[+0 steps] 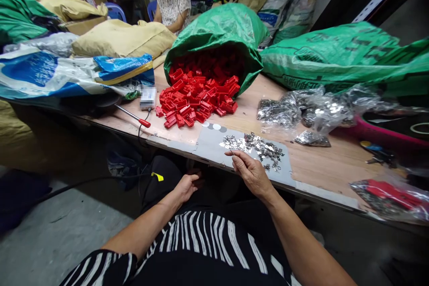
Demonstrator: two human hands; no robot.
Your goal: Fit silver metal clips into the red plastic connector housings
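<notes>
The right hand pinches, its hold unclear, near metal parts; the left hand curls, contents hidden. Red pieces spill from a green sack beyond.

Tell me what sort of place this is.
Probably a small parts workshop: a green sack spills red parts onto a wooden bench, and many small metal pieces lie loose on a grey mat.

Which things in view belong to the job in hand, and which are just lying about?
Probably in use:
small metal parts, nearest the right hand
grey mat under them
red pieces spilling from the open green sack

Apparently just lying about:
red-ended rod
blue-and-white sack
beige sack
</notes>
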